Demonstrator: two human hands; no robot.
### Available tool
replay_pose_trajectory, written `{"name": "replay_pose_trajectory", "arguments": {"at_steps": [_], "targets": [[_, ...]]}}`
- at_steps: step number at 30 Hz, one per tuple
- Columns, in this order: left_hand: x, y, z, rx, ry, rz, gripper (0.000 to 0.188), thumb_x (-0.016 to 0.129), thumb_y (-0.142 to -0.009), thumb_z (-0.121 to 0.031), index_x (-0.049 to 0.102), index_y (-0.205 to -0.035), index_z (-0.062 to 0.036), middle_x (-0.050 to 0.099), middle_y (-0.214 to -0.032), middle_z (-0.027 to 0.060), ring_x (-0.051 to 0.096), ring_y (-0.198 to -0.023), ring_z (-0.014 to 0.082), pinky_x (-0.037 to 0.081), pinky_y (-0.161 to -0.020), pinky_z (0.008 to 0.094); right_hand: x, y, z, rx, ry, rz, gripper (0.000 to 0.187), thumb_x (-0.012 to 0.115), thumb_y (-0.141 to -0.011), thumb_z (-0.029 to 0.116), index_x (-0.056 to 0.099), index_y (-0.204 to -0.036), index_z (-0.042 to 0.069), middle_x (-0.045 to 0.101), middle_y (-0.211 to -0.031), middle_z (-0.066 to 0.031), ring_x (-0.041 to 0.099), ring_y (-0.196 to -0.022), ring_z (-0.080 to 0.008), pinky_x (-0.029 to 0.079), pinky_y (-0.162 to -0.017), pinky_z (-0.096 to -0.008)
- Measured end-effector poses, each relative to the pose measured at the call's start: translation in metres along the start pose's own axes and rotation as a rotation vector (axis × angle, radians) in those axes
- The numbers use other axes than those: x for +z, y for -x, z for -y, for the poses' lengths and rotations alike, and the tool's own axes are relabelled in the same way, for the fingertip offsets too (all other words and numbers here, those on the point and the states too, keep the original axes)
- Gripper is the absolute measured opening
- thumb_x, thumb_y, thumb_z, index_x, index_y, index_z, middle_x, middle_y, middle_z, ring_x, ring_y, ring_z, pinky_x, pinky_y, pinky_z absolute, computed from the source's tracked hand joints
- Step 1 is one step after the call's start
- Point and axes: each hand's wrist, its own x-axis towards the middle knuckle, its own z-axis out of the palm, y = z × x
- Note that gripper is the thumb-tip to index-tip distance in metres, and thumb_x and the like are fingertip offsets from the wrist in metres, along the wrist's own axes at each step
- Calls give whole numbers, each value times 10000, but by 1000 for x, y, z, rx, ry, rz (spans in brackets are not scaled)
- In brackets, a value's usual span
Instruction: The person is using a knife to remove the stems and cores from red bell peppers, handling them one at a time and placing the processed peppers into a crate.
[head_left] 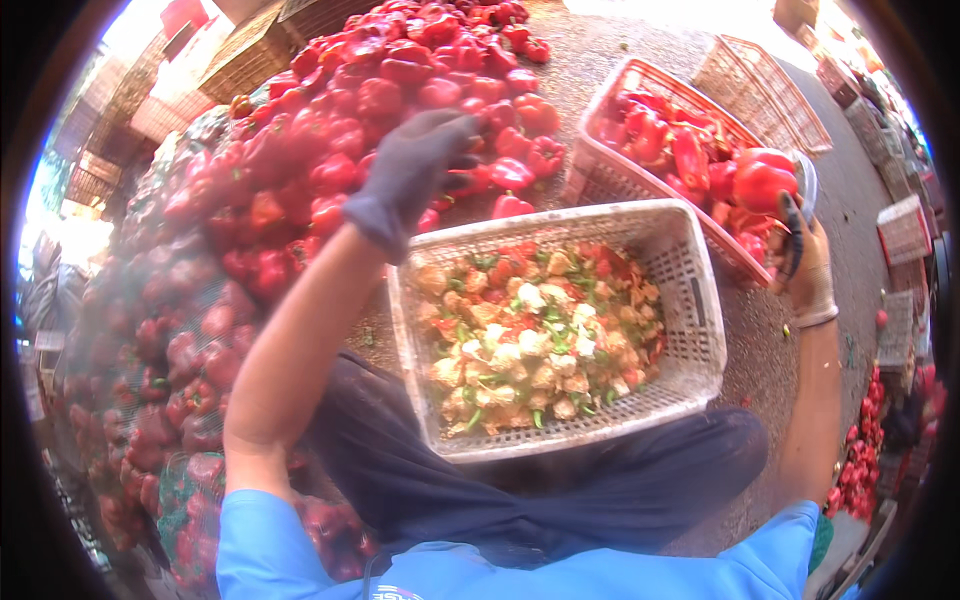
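My left hand (425,165), in a dark glove, reaches over the near side of a heap of red bell peppers (405,75). Its fingers are apart and hold nothing that I can see. Out to the right, my right hand (808,255) wears a pale glove with dark fingers and grips a red bell pepper (766,178). A pale curved thing (809,185) shows beside that pepper; its kind is unclear. Below the pepper stands a pink-red crate (640,180) holding red peppers. Before my lap, a whitish crate (570,437) contains pepper cores with seeds and green stems (530,345).
Netted red peppers (190,390) lie along my left side. An upturned pale crate (765,90) lies behind the red one on the grey ground (615,35). More crates (903,228) and a red pepper heap (863,455) are at the far right. Wooden crates (245,55) stand back left.
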Motion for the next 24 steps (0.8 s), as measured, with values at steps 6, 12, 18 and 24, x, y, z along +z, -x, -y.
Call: {"name": "replay_pose_trajectory", "arguments": {"at_steps": [6,12,18,24], "targets": [[-206,-21,126,-39,-941,-309,582,855,-919,-395,747,-1378,-54,813,-1170,191,790,-1051,289,603,-948,402,-62,-51,-69,280,127,-71,356,740,-1106,349,720,-1360,101,707,-840,42,546,-524,-20,384,-414,-208],[-212,-28,215,313,-1484,61,481,733,-892,-159,655,-1365,-113,693,-1272,177,686,-1201,417,589,-966,547,38,54,-32,359,323,116,387,705,-1109,295,686,-1339,-16,711,-873,-24,515,-495,-39,401,-406,-201],[-186,-105,276,591,-1759,401,460,668,-956,-118,659,-1416,-124,697,-1296,146,687,-1208,340,565,-978,459,57,94,-67,272,402,145,331,716,-1095,216,690,-1299,-43,702,-895,-46,512,-590,-13,373,-509,-172],[-175,-133,293,565,-1919,522,303,666,-984,-188,729,-1277,-143,703,-1136,61,711,-1017,268,527,-826,426,68,92,-72,321,496,133,247,701,-1100,176,717,-1259,-13,686,-881,-14,488,-593,4,344,-499,-163]]}}
